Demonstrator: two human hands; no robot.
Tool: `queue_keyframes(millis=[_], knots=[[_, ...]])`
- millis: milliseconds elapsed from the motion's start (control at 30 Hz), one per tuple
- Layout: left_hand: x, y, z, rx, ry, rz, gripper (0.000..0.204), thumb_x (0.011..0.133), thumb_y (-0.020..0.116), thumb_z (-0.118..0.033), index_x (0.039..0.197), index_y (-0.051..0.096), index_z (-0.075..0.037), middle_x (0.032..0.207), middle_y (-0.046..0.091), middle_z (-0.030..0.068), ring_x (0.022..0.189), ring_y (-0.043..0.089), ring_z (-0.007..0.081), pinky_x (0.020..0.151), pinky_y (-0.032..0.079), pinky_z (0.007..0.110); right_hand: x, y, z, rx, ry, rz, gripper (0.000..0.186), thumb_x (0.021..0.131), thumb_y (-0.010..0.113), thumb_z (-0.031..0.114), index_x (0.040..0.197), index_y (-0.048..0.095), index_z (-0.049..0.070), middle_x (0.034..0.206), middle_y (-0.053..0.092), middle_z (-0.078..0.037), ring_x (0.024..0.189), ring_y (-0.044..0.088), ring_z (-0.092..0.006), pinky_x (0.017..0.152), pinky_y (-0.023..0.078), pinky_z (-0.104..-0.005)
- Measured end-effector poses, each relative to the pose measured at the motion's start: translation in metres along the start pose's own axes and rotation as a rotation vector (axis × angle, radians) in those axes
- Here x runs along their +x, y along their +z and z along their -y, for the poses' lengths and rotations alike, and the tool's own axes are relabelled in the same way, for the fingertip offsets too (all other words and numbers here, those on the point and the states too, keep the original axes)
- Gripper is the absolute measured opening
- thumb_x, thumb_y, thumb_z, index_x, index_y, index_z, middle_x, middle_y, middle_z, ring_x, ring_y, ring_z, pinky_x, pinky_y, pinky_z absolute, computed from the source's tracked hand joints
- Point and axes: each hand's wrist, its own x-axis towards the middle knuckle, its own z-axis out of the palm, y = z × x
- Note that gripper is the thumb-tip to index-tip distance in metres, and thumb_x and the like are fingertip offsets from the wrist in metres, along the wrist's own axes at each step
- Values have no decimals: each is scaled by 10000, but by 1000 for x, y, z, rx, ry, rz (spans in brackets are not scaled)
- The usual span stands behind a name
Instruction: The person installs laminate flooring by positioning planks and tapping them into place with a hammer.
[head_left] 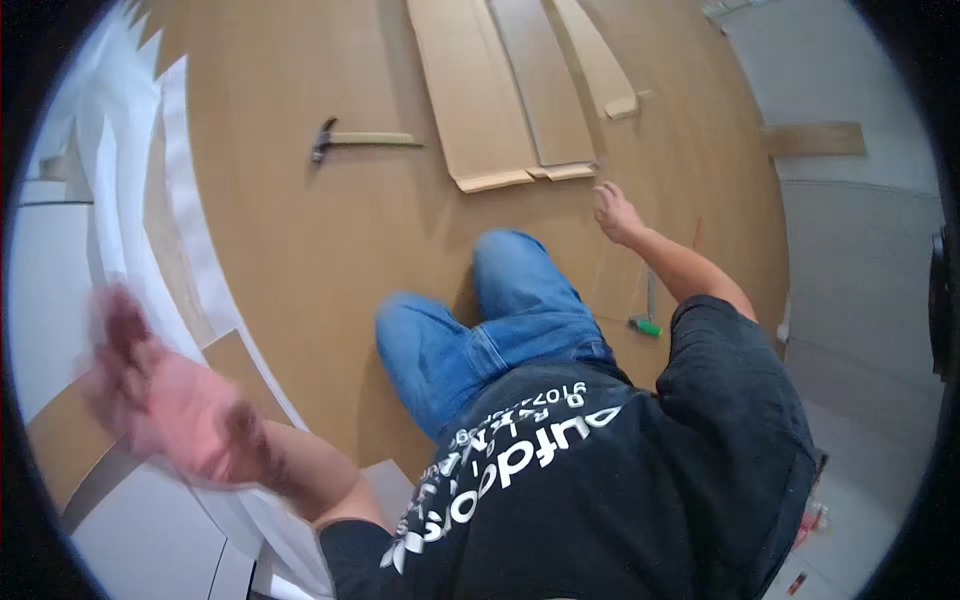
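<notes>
My left hand (185, 405) is raised at the lower left, blurred by motion. Its palm shows, its fingers look stretched out, and nothing is seen in it. My right hand (618, 213) is just below the near right corner of an opened cardboard piece (475, 95). Its fingers are loosely bent and somewhat apart, with no held thing visible. A long, flat grey-brown panel (545, 80) lies on the cardboard. Left of it, a claw hammer (370, 138) with a pale handle rests on the wood-coloured floor (270, 220).
A tool with a green handle (648, 327) lies by my right hip, and a thin orange item (698, 232) is beyond it. White sheeting (190, 220) and boards line the left side. A short brown plank (815, 139) sits at the right against a pale grey surface.
</notes>
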Motion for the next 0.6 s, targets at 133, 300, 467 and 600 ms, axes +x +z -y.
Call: queue_keyframes(millis=[133,300,467,600], knots=[[56,48,-118,-29,514,300,566,995,591,-149,1502,417,33,1481,506,238,1393,475,364,1173,359,499,-172,-28,-127,-116,238,-24,577,986,594,276,1500,409,93,1578,346,-216,1360,471,-444,1125,429,-498],[89,68,-205,85,773,451,595,984,613,-187,1500,420,37,1479,510,241,1397,472,368,1180,344,509,-341,105,-159,154,430,-190,533,979,571,310,1459,487,94,1519,406,-245,1368,453,-452,1159,366,-537],[45,113,-224,202,714,465,626,974,635,-226,1498,423,41,1477,514,244,1400,468,373,1186,328,518,-487,313,-249,218,587,0,501,955,548,323,1406,578,109,1422,509,-284,1357,450,-468,1183,300,-612],[52,151,-248,274,759,448,652,965,653,-257,1497,426,44,1475,517,247,1403,466,377,1191,316,526,-520,355,-271,72,322,71,439,951,540,296,1300,665,62,1316,639,-185,1265,550,-360,1092,384,-518]])
